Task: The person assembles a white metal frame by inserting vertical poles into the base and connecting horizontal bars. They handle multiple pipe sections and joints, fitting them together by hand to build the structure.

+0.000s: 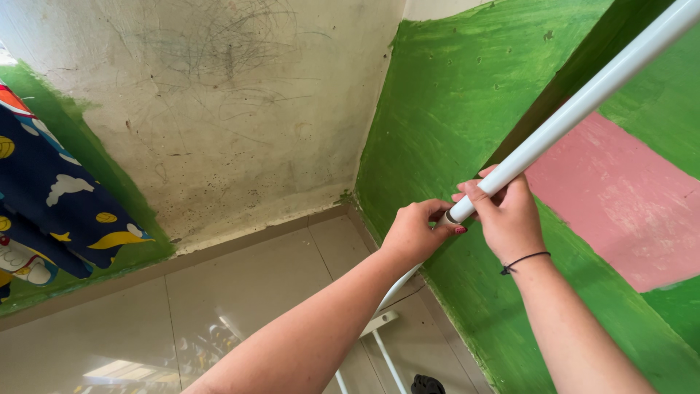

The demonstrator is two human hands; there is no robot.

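At the far left we see a dark blue fabric printed with white clouds and yellow shapes (51,197), hanging against a green-painted strip of wall. Right of it stands a scuffed, off-white plaster wall with scribble marks (219,109), meeting a glossy beige tiled floor (146,328) below. Near the floor, between our 2 forearms, lie thin white metal frame bars (379,328) and a small black object (426,384) we cannot identify.

Our left hand (415,230) has its fingertips pinched together at the lower end of the long white round pole (576,109); we cannot tell whether it grips a small end piece or the pole's tip itself. Just beside it, our right hand (507,215), with a thin black band at the wrist, is closed around the pole a little above that end. The pole runs up and away to the top right, in front of the bright green wall with a pink painted block (620,197).

We judge the step in hand to be working on the pole's end fitting; the next move calls for a steady right-hand hold while the left fingers turn or press precisely
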